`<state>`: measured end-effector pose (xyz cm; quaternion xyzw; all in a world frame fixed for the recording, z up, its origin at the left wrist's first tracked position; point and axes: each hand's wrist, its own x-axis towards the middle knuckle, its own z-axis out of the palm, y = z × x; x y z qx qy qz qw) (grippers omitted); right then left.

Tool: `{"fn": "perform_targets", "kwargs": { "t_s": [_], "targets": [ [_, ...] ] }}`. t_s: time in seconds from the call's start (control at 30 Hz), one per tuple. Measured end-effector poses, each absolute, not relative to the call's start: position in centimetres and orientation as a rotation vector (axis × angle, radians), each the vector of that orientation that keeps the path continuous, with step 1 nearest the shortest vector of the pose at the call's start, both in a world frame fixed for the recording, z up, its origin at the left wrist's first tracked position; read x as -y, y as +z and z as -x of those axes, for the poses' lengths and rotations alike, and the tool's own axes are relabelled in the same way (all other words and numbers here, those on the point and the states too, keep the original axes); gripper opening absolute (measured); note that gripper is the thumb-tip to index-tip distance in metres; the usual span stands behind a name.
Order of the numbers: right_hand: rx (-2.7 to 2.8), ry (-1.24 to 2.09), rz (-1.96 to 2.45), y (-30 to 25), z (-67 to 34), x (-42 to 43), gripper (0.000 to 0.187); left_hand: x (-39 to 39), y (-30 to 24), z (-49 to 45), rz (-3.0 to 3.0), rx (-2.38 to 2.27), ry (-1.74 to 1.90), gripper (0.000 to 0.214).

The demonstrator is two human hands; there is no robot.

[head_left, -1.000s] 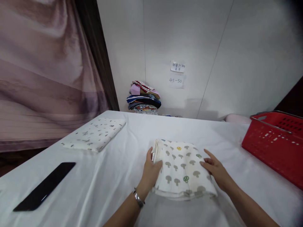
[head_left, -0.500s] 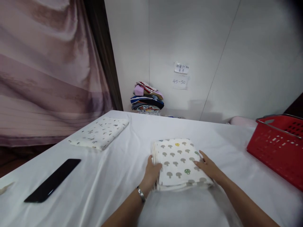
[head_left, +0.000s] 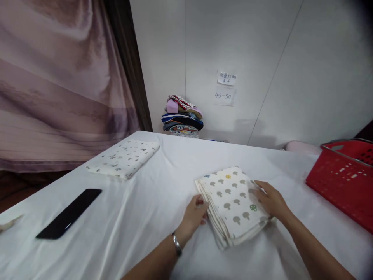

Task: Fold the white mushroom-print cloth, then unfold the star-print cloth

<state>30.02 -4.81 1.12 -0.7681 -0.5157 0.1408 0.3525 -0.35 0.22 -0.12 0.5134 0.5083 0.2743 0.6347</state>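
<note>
A folded white cloth [head_left: 233,198] printed with grey mushrooms and a few coloured ones lies at an angle in front of me, its stacked layers showing along the left side. My right hand [head_left: 269,200] grips its right side, thumb on top and the other fingers partly hidden at the edge. At the left edge is my left hand [head_left: 195,214], wearing a silver bracelet at the wrist. Its fingers are loosely bent and apart, with the tips close to or touching the layers.
Another folded patterned cloth [head_left: 125,157] lies at the table's far left, beyond a black flat object [head_left: 70,214]. A red basket [head_left: 340,182] stands at the right. Behind the white-covered table [head_left: 163,186] is a clothes pile [head_left: 182,116] against the wall.
The mushroom cloth has turned and shifted slightly right. My left hand has moved from gripping its left side to looser contact at the edge; my right hand has moved right with the cloth.
</note>
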Motion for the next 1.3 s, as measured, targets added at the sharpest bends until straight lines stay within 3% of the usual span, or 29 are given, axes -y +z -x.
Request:
{"fn": "perform_targets", "kwargs": {
  "t_s": [0.2, 0.33, 0.53, 1.03, 1.3],
  "targets": [
    [1.630, 0.583, 1.741, 3.4, -18.7, 6.8, 0.027, -5.2, -0.7, 1.3, -1.489, -1.325, 0.886, 0.044],
    [1.840, 0.421, 1.855, 3.6, -15.3, 7.4, 0.021, -6.8, -0.6, 0.3, -1.719, -1.247, 0.953, 0.042],
    [1.960, 0.309, 1.967, 2.4, -14.8, 7.8, 0.016, -7.9, -1.0, -0.4, -1.804, -1.189, 0.948, 0.030],
    [1.935, 0.388, 1.936, 2.2, -14.8, 7.2, 0.020, -7.3, -0.9, 0.4, -1.741, -1.367, 1.021, 0.019],
    [1.786, 0.474, 1.707, 2.1, -15.3, 7.7, 0.019, -3.7, -0.1, 0.6, -1.719, -1.229, 0.761, 0.016]
  ]
}}
